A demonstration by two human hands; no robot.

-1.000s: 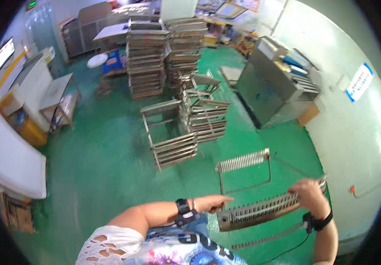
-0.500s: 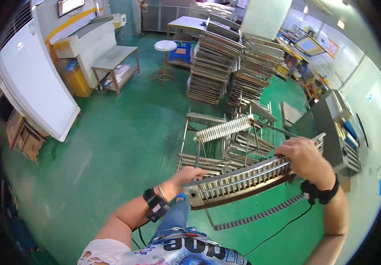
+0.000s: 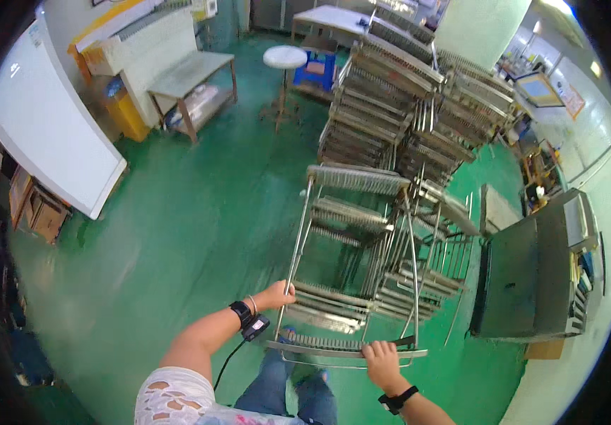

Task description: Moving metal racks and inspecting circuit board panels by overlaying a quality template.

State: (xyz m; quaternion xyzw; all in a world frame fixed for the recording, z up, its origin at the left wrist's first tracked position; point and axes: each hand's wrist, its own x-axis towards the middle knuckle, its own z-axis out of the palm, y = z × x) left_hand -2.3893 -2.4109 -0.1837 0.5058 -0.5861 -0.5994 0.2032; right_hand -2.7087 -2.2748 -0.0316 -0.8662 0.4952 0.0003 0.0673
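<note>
Metal rack (image 3: 356, 181) at five o'clock: likely stiff, smooth, moderately heavy. Left hand's (image 3: 274, 296) grip is closed round its side rod (image 3: 298, 237) at seven; right hand (image 3: 382, 358) clasps the near bar (image 3: 327, 346), both sensible holds.

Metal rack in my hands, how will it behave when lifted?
The rack is likely stiff: metal rods join its slotted end bars. It may feel light for its size, as its middle is open. It might twist, with your left hand on one rod and right hand on the near bar.
</note>
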